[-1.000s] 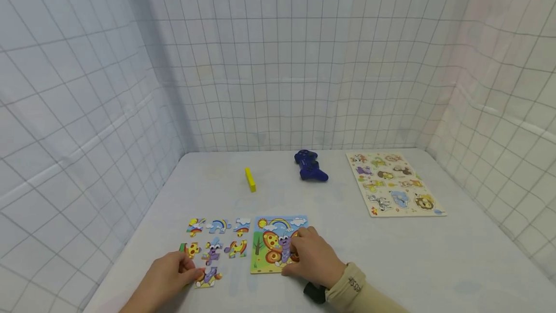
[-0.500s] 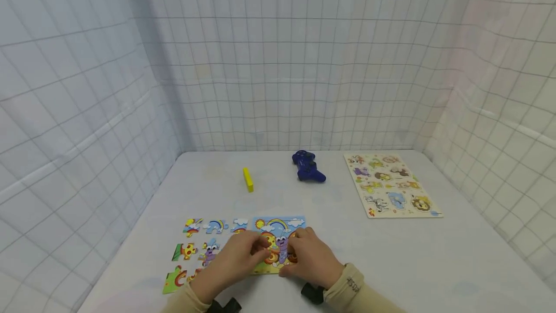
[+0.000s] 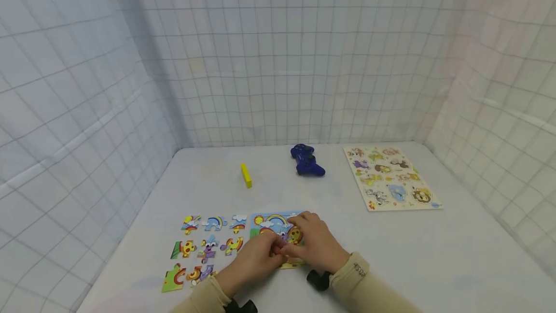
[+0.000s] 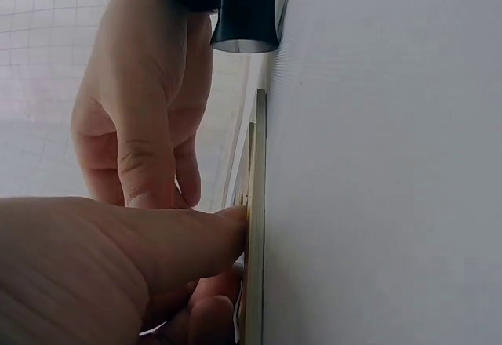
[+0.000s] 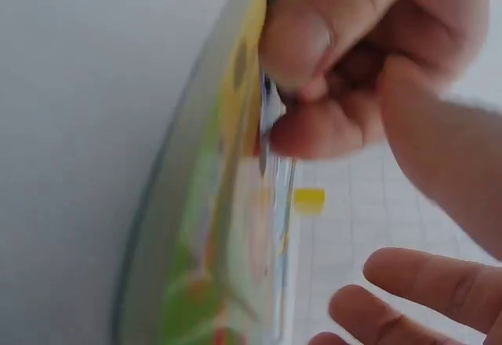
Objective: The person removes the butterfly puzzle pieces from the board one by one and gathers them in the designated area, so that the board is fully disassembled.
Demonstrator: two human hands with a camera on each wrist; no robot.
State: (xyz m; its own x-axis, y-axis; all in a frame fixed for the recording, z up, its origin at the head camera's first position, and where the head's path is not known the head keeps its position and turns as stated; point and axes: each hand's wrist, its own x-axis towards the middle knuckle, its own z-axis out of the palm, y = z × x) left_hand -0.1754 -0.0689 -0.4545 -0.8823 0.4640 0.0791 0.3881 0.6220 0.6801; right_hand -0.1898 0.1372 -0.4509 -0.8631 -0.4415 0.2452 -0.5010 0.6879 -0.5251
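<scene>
The butterfly picture board (image 3: 278,220) lies near the front of the table, partly hidden by both hands. My left hand (image 3: 256,260) reaches over its lower part, thumb and fingertips pinching a puzzle piece (image 5: 265,143) that shows only as a thin edge in the right wrist view. Over the right side of the board arches my right hand (image 3: 319,243), fingers relaxed and its thumb close to the left fingertips. In the right wrist view, right fingers (image 5: 423,282) are spread well apart from the thumb. Several loose puzzle pieces (image 3: 208,250) lie in rows left of the board.
Farther back lie a yellow stick-like block (image 3: 246,176) and a dark blue game controller (image 3: 307,161). An animal puzzle board (image 3: 393,177) rests at the right. White gridded cloth walls (image 3: 278,81) enclose the table (image 3: 417,255) at the back and sides.
My left hand has left the loose pieces, with two now showing in their front row, and moved right to the board. The right thumb has come closer to the left fingertips.
</scene>
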